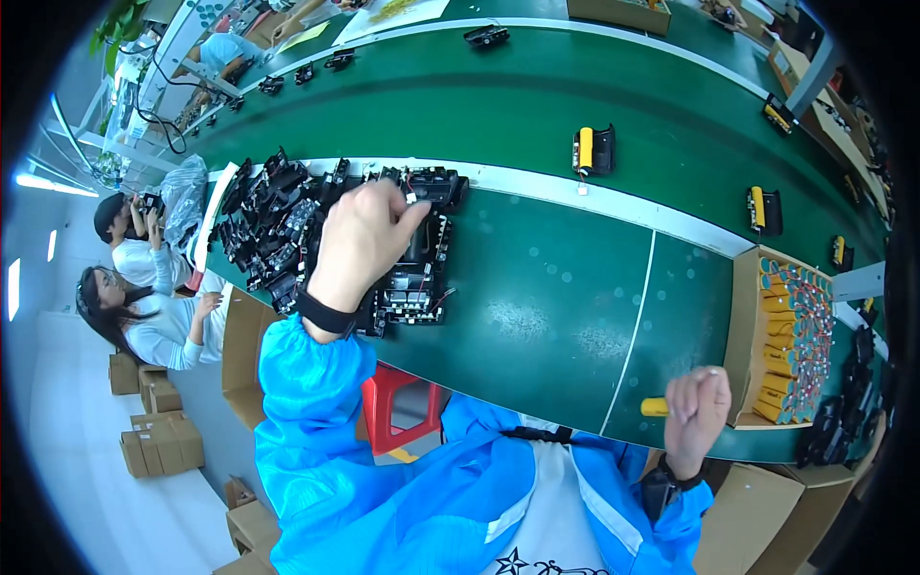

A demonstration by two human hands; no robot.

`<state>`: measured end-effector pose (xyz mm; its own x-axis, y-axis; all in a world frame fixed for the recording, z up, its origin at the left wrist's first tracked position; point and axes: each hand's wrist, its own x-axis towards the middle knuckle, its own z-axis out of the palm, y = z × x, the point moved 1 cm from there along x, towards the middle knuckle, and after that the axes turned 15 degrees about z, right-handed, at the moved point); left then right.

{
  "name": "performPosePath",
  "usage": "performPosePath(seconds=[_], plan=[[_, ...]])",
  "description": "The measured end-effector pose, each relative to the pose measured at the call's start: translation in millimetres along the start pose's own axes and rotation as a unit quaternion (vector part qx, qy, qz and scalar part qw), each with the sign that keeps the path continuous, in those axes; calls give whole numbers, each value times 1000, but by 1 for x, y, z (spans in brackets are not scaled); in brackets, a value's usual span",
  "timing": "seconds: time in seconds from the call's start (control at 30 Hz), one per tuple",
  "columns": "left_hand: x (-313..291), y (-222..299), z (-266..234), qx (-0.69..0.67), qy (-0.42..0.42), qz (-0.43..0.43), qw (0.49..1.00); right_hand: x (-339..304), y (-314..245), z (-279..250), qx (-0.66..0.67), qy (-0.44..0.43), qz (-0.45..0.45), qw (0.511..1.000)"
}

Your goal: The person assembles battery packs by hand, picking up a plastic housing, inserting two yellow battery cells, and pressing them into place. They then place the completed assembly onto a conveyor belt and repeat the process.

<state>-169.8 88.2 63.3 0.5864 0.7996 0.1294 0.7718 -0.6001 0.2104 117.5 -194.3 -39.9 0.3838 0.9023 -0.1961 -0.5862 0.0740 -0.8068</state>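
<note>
My left hand [362, 235] reaches over a heap of black plastic housings [273, 216], its fingers closed at the left end of one black housing [439, 187]. A small white connector shows by its fingertips, which are partly hidden. Just below, more black housings with circuit boards [414, 295] lie in neat rows. At the near right, my right hand [698, 410] is curled closed above the table edge. A yellow cylindrical battery [654, 407] sticks out from its left side.
A cardboard box of yellow batteries with wires [791, 345] stands at the right. Beyond a white rail [517, 179], a green conveyor [479, 105] carries spaced-out housings, some fitted with yellow batteries [586, 150]. A red stool [391, 407] is under the table edge. Two people sit at the left.
</note>
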Motion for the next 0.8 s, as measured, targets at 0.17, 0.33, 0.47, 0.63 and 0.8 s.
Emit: performPosePath(seconds=[0.17,0.33,0.47,0.63,0.8], plan=[[-26,-29,51,90,45,-7,995,7,14,7,-27,-16,52,998],[-28,-38,63,57,24,-51,997,6,23,4,-52,-44,47,997],[-28,-37,51,7,42,-83,996,-1,26,2,-63,-26,59,996],[-27,4,20,-110,81,-89,987,-4,25,-3,-163,32,103,981],[-53,86,46,-182,100,40,977,2,23,-3,-193,68,130,970]])
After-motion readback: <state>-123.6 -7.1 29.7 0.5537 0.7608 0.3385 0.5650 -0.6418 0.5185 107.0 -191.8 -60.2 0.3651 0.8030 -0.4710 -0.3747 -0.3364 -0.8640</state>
